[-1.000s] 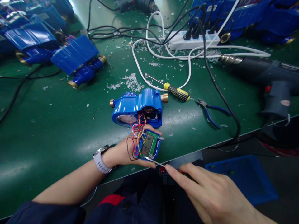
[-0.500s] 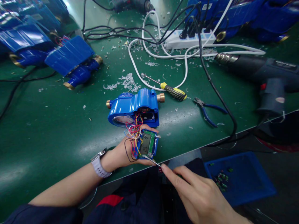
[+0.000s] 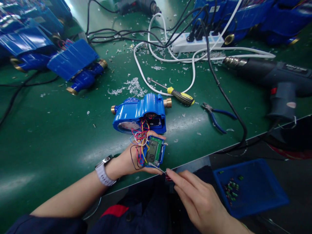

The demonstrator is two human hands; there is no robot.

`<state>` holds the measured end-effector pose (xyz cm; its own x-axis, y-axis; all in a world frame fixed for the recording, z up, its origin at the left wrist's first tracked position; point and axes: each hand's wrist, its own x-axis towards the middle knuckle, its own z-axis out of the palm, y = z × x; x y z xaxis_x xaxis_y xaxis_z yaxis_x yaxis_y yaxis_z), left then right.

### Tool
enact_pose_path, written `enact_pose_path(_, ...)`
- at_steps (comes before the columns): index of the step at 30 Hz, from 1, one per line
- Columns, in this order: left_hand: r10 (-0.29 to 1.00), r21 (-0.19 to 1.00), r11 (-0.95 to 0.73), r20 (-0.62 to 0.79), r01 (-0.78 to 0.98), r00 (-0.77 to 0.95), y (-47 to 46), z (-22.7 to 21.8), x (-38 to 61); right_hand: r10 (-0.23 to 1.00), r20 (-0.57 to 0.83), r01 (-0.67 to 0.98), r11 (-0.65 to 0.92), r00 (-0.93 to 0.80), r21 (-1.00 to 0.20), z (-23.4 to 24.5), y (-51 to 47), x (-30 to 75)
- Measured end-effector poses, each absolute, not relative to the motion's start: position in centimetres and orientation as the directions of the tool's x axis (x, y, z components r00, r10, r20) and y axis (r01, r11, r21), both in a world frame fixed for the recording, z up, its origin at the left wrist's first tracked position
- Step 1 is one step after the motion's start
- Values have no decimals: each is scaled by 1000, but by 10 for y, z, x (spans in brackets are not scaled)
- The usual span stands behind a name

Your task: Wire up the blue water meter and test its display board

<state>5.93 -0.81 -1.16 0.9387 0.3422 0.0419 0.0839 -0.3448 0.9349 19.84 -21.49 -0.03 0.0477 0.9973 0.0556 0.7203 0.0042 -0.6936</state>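
My left hand (image 3: 126, 161), a watch on its wrist, is wrapped around a green circuit board (image 3: 153, 151) with a small LCD screen, set in a blue housing. Red, yellow, white and black wires (image 3: 141, 136) run from the board into a blue water meter (image 3: 140, 112) with brass ends, lying just beyond. My right hand (image 3: 200, 198) grips a thin screwdriver (image 3: 159, 169) with a reddish handle mostly hidden by the fingers. Its tip reaches the near corner of the board, by the screen.
A yellow-black screwdriver (image 3: 181, 96), blue-handled cutters (image 3: 215, 117) and a heat gun (image 3: 275, 78) lie to the right. A power strip (image 3: 185, 44) with tangled cables sits behind. More blue meters (image 3: 73, 61) stand left. A blue tray (image 3: 258, 188) with small parts is below the table edge.
My right hand has shifted slightly left and turned a little around the screwdriver. The board and my left hand have hardly moved.
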Motion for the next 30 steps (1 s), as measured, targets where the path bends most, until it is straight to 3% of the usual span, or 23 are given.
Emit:
enact_pose_path(4, 313, 924, -379, 87, 40, 946, -7, -21, 58, 983, -136, 681, -16, -124, -732, 13, -197, 209)
enact_pose_path(7, 290, 942, -334, 91, 12, 953, -7, -31, 56, 952, -188, 755, 63, -242, -653, 19, -181, 215)
enact_pose_path(17, 308, 950, -312, 127, -26, 943, -6, -26, 58, 943, 32, 881, 320, -330, -349, -5, -172, 208)
enact_pose_path(24, 300, 958, -278, 154, -68, 942, -5, -32, 59, 938, 77, 806, 330, -337, -491, -15, -172, 211)
enact_pose_path(30, 315, 979, -205, 42, 25, 948, -5, -26, 57, 945, 90, 710, 298, -316, -638, -15, -169, 214)
